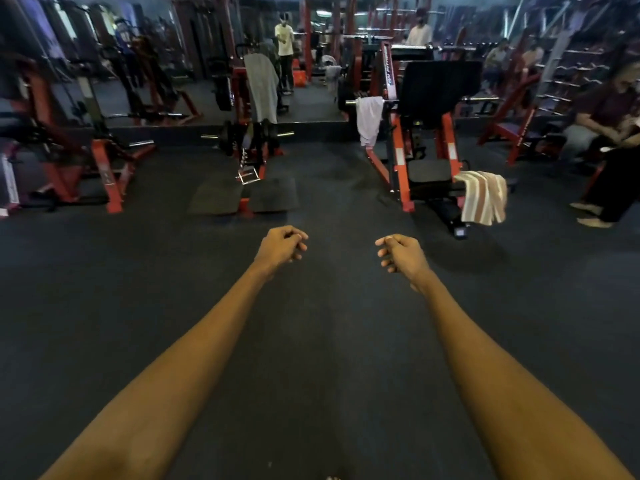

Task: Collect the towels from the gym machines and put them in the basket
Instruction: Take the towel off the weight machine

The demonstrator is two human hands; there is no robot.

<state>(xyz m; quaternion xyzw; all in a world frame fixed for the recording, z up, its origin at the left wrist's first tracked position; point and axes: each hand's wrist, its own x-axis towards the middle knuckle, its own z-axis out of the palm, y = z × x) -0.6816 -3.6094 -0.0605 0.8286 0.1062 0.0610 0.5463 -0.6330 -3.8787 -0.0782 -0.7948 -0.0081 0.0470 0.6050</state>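
Three towels hang on red gym machines ahead of me. A grey towel (262,86) drapes over the tall pad of the middle machine (246,147). A white towel (370,120) hangs from a bar of the leg-press machine (429,140) on the right. A striped pink and white towel (483,196) lies over that machine's low seat end. My left hand (282,247) and my right hand (401,252) reach forward over the dark floor, both loosely curled and holding nothing, well short of the towels. No basket is in view.
A mirror wall (194,46) runs along the back and reflects a standing person (284,46). A seated person (609,140) is at the far right. More red machines (69,161) stand at the left. Dark rubber floor (318,341) stretches between me and the machines.
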